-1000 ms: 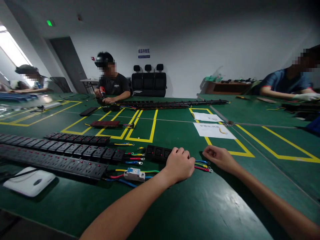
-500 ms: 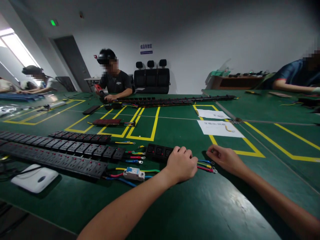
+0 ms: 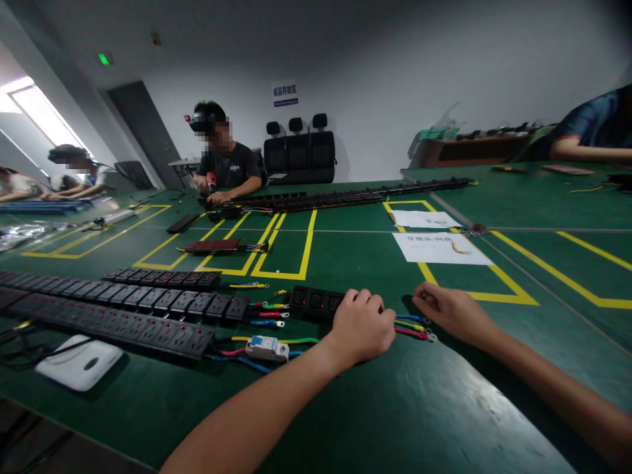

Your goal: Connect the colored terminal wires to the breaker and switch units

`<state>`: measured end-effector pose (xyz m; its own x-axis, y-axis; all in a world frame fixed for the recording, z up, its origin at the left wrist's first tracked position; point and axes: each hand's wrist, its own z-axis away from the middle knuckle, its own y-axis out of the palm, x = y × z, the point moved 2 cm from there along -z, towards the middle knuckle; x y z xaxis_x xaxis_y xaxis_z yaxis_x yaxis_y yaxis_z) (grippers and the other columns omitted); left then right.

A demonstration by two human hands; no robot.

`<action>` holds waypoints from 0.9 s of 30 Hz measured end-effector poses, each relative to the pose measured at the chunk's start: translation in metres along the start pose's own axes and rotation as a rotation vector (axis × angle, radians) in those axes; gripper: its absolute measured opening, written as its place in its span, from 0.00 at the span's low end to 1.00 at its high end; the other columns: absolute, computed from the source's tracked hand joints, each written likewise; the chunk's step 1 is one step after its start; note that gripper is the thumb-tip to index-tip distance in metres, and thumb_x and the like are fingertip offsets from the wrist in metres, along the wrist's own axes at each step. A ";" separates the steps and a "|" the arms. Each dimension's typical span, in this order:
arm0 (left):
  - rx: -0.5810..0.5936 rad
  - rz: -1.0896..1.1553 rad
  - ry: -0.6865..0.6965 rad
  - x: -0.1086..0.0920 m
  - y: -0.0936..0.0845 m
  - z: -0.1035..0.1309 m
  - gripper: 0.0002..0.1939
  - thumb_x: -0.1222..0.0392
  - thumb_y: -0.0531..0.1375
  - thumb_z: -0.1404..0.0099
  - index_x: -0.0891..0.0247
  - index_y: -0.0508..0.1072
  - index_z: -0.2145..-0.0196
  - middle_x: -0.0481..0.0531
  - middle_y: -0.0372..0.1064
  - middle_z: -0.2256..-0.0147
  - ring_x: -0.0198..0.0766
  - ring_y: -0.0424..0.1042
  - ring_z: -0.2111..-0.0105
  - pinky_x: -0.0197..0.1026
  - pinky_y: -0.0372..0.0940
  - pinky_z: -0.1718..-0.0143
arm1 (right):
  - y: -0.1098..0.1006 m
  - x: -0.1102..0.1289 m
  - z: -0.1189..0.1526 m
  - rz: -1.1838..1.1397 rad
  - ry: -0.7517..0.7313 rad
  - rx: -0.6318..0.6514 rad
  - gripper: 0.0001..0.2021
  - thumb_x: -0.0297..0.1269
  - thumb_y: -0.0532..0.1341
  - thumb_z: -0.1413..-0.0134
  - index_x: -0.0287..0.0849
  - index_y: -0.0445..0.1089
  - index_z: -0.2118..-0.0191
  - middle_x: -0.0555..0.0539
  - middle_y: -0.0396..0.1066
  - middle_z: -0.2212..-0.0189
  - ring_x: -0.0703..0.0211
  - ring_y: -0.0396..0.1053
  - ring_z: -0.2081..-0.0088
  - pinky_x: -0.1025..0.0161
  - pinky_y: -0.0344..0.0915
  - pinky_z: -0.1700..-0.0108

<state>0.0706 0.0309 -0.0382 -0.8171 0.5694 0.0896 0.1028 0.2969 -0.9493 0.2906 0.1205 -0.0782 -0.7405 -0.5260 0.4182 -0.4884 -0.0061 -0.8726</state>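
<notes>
My left hand [image 3: 363, 324] lies over the right end of a short black socket strip [image 3: 315, 301], its fingers wrapped round it. Blue, yellow-green and red wires [image 3: 409, 327] with ring terminals come out on the right of that hand. My right hand [image 3: 450, 312] hovers low just past the wire ends, fingers curled and pressed together; whatever they may hold is hidden. Left of the short strip lie longer black socket strips [image 3: 162, 332] with red dots and wire ends. A white circuit breaker [image 3: 267, 348] with coloured wires sits near my left forearm.
A white box [image 3: 81, 362] with a dark oval stands front left. Paper sheets [image 3: 442, 249] lie on yellow tape markings. A dark red strip [image 3: 212, 246] with wires is farther back. Across the green table [image 3: 345, 257], a co-worker [image 3: 232, 168] holds a red power tool [image 3: 211, 182] over a long black strip.
My hands keep nearly the same pose by the strip and wires. The view has tilted slightly. The co-worker's red tool has moved right and down onto the far strip.
</notes>
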 end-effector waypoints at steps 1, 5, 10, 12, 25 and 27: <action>-0.003 -0.001 0.000 0.000 0.001 0.000 0.13 0.55 0.54 0.28 0.62 0.76 0.58 0.57 0.72 0.59 0.48 0.67 0.58 0.49 0.59 0.59 | 0.000 0.001 0.000 0.011 0.003 -0.005 0.12 0.47 0.55 0.38 0.47 0.68 0.66 0.54 0.63 0.83 0.59 0.63 0.80 0.63 0.53 0.74; -0.005 0.003 -0.010 0.000 0.002 -0.001 0.11 0.56 0.55 0.29 0.62 0.76 0.59 0.57 0.72 0.60 0.48 0.67 0.58 0.49 0.58 0.58 | -0.002 0.004 0.000 0.032 0.007 -0.015 0.10 0.45 0.55 0.38 0.47 0.67 0.66 0.54 0.64 0.82 0.59 0.63 0.80 0.63 0.52 0.73; 0.008 0.008 -0.009 0.000 -0.001 -0.003 0.12 0.56 0.55 0.28 0.61 0.77 0.57 0.56 0.72 0.60 0.47 0.67 0.58 0.48 0.58 0.59 | -0.003 0.006 -0.001 0.037 -0.003 -0.027 0.09 0.43 0.55 0.38 0.47 0.67 0.67 0.53 0.65 0.82 0.58 0.63 0.80 0.63 0.51 0.73; 0.006 0.011 -0.014 0.001 -0.001 -0.003 0.12 0.56 0.55 0.28 0.61 0.77 0.58 0.56 0.72 0.60 0.46 0.67 0.58 0.48 0.58 0.58 | -0.004 0.007 -0.001 0.040 0.002 -0.018 0.09 0.43 0.55 0.38 0.47 0.67 0.66 0.53 0.65 0.82 0.59 0.63 0.79 0.63 0.50 0.73; -0.028 0.013 -0.025 0.002 0.000 -0.006 0.12 0.59 0.57 0.30 0.60 0.79 0.56 0.56 0.73 0.60 0.46 0.67 0.57 0.48 0.58 0.57 | -0.007 0.010 -0.002 0.106 0.004 -0.051 0.07 0.38 0.56 0.37 0.46 0.69 0.64 0.52 0.68 0.79 0.60 0.64 0.77 0.65 0.49 0.72; -0.022 0.012 -0.030 0.001 0.000 -0.005 0.12 0.59 0.57 0.30 0.60 0.79 0.55 0.56 0.73 0.59 0.47 0.68 0.56 0.49 0.58 0.57 | -0.007 0.010 -0.001 0.099 0.000 -0.049 0.07 0.39 0.56 0.37 0.46 0.69 0.64 0.52 0.67 0.79 0.60 0.63 0.77 0.64 0.48 0.72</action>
<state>0.0724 0.0357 -0.0360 -0.8325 0.5498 0.0687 0.1251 0.3073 -0.9434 0.2857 0.1162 -0.0674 -0.7863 -0.5218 0.3307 -0.4348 0.0872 -0.8963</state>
